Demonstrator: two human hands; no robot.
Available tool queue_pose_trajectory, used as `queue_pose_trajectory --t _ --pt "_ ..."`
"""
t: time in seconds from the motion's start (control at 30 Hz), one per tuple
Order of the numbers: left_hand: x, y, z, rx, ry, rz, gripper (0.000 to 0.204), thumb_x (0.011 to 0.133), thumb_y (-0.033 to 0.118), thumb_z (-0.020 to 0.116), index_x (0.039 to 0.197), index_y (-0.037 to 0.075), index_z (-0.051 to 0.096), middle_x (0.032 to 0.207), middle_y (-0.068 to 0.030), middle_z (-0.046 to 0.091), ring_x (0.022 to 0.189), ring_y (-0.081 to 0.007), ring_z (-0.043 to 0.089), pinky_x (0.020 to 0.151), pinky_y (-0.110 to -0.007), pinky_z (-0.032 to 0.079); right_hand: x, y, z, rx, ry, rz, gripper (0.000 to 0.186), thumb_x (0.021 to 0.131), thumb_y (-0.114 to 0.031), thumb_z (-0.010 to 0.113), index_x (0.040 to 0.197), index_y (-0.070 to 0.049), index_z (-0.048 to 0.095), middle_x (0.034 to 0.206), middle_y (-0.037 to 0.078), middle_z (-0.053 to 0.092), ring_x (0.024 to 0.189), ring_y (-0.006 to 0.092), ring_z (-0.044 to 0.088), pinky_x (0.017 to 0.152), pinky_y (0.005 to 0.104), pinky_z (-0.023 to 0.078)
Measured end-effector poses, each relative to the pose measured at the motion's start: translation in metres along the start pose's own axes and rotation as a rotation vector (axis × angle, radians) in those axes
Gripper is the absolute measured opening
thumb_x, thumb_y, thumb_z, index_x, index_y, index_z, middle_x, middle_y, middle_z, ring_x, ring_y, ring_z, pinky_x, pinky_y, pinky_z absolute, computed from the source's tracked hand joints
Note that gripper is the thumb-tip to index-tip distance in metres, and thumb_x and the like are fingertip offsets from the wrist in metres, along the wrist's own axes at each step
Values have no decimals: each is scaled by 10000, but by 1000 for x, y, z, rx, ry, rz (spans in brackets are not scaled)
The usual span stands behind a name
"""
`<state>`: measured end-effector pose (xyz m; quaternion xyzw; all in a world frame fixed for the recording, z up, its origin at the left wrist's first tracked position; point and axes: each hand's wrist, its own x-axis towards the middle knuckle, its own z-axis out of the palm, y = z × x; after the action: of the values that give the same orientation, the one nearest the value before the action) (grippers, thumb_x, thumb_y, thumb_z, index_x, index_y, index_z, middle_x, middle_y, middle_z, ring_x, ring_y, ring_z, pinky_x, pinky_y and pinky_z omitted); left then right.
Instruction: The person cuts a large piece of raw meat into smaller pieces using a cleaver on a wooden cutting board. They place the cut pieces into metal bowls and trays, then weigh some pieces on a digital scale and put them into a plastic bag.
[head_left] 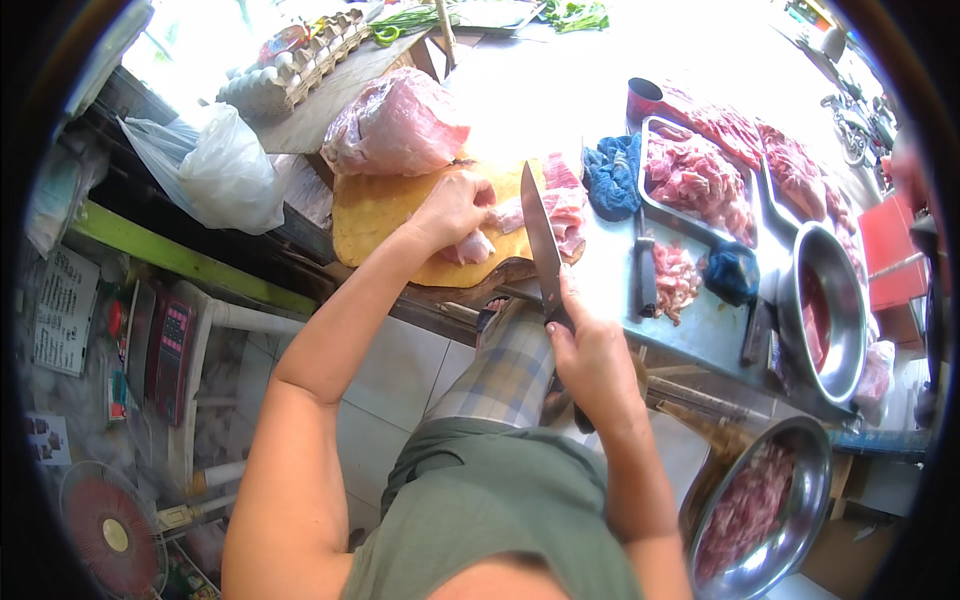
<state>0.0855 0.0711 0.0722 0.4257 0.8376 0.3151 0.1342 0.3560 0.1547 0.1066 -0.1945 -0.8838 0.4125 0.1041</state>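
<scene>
My right hand is closed round the handle of a long kitchen knife, its broad blade pointing up and away over the edge of the yellow cutting board. On the board my left hand is closed, its fingertips gripping the end of a pale pink piece of meat. Beneath that hand lies a small whitish-pink lump of meat. A large block of raw meat rests at the board's far left. Cut strips of meat lie at its right edge.
Right of the board are a blue cloth, a metal tray of meat, another knife, and small meat scraps. Metal bowls stand farther right. At left are a white plastic bag and egg trays.
</scene>
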Motion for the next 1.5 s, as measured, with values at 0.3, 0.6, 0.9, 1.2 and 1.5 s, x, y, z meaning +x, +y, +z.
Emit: queue_pose_trajectory --t 0.3,0.6,0.9,1.2,1.5 --pt "-4 4 21 26 69 207 224 793 44 676 1001 -36 699 958 -245 682 873 -392 675 790 -432 530 9 -8 14 -183 -54 -18 604 872 -13 558 1457 19 413 820 289 660 794 444 659 764 499 514" --pt "-2 7 14 214 45 212 166 780 96 706 849 -55 692 850 -250 672 847 -410 665 772 -436 525 76 -4 43 -149 90 -99 558 837 -23 570 1390 20 499 884 310 657 869 451 653 795 497 512" --pt "7 11 20 35 67 237 204 822 78 660 999 -18 689 899 -240 682 882 -385 672 828 -450 519 11 -10 3 -134 6 64 585 882 -53 559 1447 18 424 865 298 661 832 449 662 792 495 518" --pt "12 11 27 105 -30 203 195 831 96 667 987 -20 688 940 -229 677 879 -390 662 798 -440 519 2 -18 17 -235 -17 64 609 897 -57 549 1467 61 369 775 270 651 748 431 672 726 496 535" --pt "14 14 26 92 -41 245 176 857 139 632 906 -19 693 876 -250 673 876 -414 656 814 -470 509 61 -9 34 -183 67 81 501 864 -19 575 1356 47 507 985 348 640 924 501 632 822 517 508"
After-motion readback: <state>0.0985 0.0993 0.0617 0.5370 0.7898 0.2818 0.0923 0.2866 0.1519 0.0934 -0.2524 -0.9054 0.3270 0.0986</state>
